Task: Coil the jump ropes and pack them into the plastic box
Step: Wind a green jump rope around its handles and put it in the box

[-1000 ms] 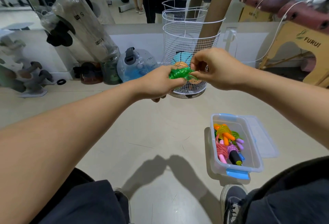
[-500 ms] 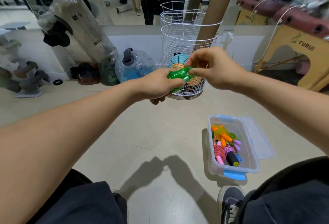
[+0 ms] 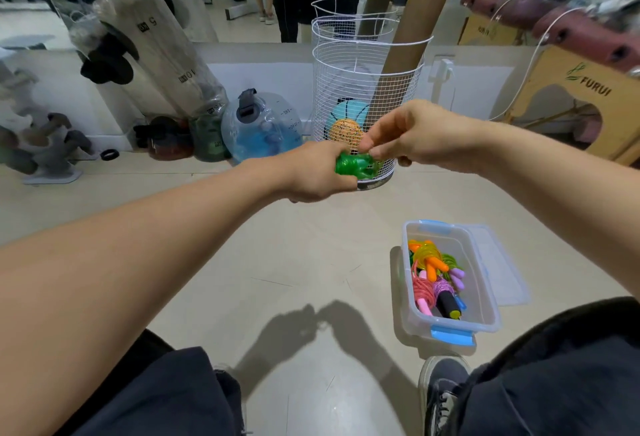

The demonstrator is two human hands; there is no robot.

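A green jump rope (image 3: pixel 356 165), wound into a tight bundle, sits in my left hand (image 3: pixel 317 172), held out in front of me at chest height. My right hand (image 3: pixel 415 136) pinches the bundle's right end with thumb and fingertips. Below and to the right, a clear plastic box (image 3: pixel 481 300) with blue clips stands open on the floor. Several coiled ropes (image 3: pixel 434 276) in orange, yellow, pink, purple and black lie inside it. Its lid (image 3: pixel 502 266) lies flat against the box's right side.
A white wire basket (image 3: pixel 360 65) holding balls and cardboard tubes stands just behind my hands. Left of it are a blue water jug (image 3: pixel 263 124) and bagged gear against the mirror wall. A wooden stand (image 3: pixel 588 96) is at right. My shoe (image 3: pixel 440 390) is near the box.
Both hands have dropped slightly with the green bundle. My right fingers have shifted from above the bundle to its right end.
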